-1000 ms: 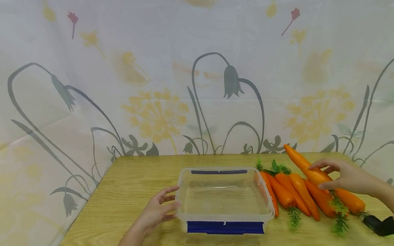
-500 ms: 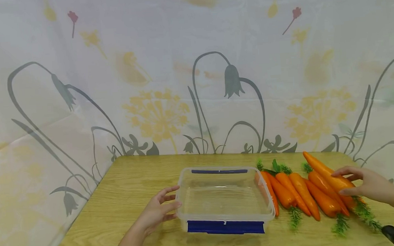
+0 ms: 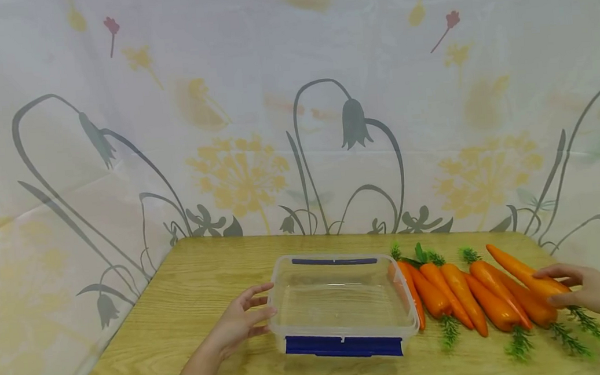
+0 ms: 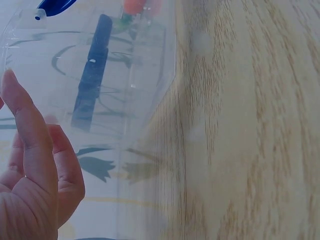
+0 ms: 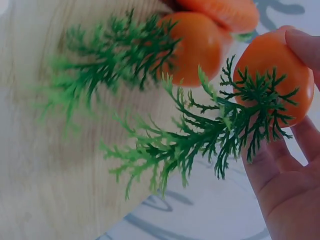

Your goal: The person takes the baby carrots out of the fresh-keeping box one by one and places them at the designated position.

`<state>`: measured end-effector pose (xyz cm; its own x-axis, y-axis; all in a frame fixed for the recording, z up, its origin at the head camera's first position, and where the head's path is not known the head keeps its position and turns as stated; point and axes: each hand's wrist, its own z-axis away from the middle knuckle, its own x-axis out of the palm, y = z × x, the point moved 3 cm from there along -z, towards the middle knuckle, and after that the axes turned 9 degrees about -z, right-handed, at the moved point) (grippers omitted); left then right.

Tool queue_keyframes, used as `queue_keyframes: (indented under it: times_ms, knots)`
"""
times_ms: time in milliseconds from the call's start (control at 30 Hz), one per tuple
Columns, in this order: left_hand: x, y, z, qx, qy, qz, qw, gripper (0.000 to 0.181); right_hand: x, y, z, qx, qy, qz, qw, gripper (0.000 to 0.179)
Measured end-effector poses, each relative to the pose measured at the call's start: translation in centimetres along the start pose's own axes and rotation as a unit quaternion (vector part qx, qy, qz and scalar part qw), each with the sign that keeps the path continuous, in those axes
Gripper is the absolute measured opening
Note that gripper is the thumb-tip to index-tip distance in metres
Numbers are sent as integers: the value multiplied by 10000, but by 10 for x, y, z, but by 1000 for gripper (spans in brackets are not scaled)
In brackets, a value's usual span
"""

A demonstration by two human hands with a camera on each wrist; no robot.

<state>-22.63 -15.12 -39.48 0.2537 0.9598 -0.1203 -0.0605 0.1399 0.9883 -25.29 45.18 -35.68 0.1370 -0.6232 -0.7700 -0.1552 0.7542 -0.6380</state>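
In the head view, my left hand (image 3: 238, 322) touches the left side of a clear plastic food container (image 3: 343, 329) with blue latches. Seen from the left wrist, the fingers (image 4: 35, 150) reach up to the see-through wall. At the right end of a row of orange carrots (image 3: 466, 292), my right hand (image 3: 592, 292) holds a carrot (image 3: 517, 270), thumb on one side and fingers on the other. That carrot's thick end (image 5: 270, 55) and green leafy top (image 5: 200, 132) show in the right wrist view. No carrot shows inside the container.
The row of carrots lies along the container's right side, leafy tops pointing both ways. Everything is on a wood-grain table (image 3: 196, 276). A white curtain (image 3: 252, 98) printed with flowers hangs behind the table's back edge.
My right hand has moved right and down with the carrot, from above the row to its right end. More carrots beneath are now uncovered. My left hand and the container stay put.
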Motion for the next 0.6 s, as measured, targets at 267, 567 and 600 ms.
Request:
queue_keyframes:
  times_ms: [267, 567, 600]
  knots:
    - [-1, 1, 1, 16, 47, -27, 10000, 61, 0, 33, 2, 597, -377, -213, 9973, 50]
    - [0, 1, 0, 20, 37, -35, 10000, 62, 8, 42, 1, 761, -518, -365, 9951, 47]
    - [0, 1, 0, 29, 36, -38, 10000, 61, 9, 42, 1, 710, -510, -391, 9954, 47]
